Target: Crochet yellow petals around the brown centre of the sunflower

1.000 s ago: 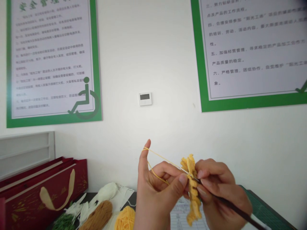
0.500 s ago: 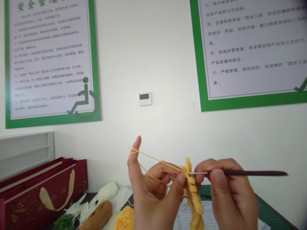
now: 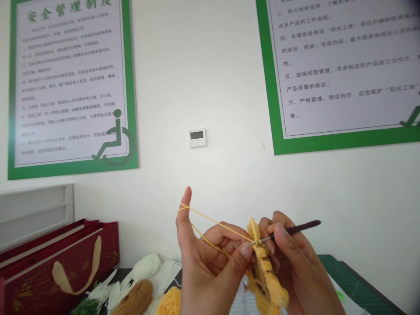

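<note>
A yellow crocheted piece (image 3: 267, 280) hangs between both hands, its upper end pinched by the thumb and fingers of my left hand (image 3: 210, 267). The left index finger points up with yellow yarn (image 3: 213, 218) looped round it; the strand runs down to the top of the piece. My right hand (image 3: 295, 262) grips a crochet hook (image 3: 303, 226) with a dark handle. Its thin metal tip passes through the edge of the piece near the left thumb. The right fingers also touch the piece.
Red gift bags (image 3: 78, 267) stand at the left. White yarn (image 3: 146, 267), a brown skein (image 3: 136, 297) and a yellow ball (image 3: 169, 302) lie beside them. A green cutting mat (image 3: 354, 284) and papers are at the right. Two green-framed posters hang behind.
The right hand has moved left and turned, tilting the hook's handle up. The hook tip now reaches further through the piece, whose lower end has swung right.
</note>
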A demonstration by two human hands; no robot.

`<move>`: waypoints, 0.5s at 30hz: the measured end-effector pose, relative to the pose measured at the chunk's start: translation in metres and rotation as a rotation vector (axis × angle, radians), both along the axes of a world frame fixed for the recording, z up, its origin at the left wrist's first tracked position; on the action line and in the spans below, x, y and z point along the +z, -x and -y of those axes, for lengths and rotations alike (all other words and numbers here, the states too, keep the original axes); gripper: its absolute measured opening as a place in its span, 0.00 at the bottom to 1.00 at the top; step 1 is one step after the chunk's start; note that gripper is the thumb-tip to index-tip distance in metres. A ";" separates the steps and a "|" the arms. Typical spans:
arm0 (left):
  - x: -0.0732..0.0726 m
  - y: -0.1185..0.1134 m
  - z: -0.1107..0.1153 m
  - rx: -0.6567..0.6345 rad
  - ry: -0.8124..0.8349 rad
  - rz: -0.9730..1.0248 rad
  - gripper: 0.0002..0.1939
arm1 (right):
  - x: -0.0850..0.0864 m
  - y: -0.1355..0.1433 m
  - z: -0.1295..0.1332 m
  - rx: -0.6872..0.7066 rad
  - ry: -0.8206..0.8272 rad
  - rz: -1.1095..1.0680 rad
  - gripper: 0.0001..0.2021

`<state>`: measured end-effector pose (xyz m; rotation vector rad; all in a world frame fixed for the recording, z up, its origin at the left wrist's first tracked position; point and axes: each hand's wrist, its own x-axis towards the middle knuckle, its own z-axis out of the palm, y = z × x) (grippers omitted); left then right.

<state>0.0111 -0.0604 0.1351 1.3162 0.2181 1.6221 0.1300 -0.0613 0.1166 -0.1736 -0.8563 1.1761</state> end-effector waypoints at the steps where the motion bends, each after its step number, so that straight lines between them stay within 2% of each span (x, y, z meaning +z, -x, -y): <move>1: 0.000 0.001 -0.001 -0.003 -0.010 -0.008 0.62 | 0.000 0.001 -0.001 0.019 -0.002 -0.005 0.16; 5: 0.000 0.005 -0.002 -0.015 -0.011 -0.049 0.62 | -0.005 0.000 -0.008 0.098 -0.065 0.009 0.14; 9: 0.002 0.005 0.000 0.001 -0.014 -0.038 0.62 | -0.009 -0.004 -0.012 0.100 -0.172 0.052 0.13; 15: 0.003 0.005 0.000 0.028 -0.065 -0.027 0.63 | -0.009 -0.014 -0.012 0.073 -0.123 0.176 0.13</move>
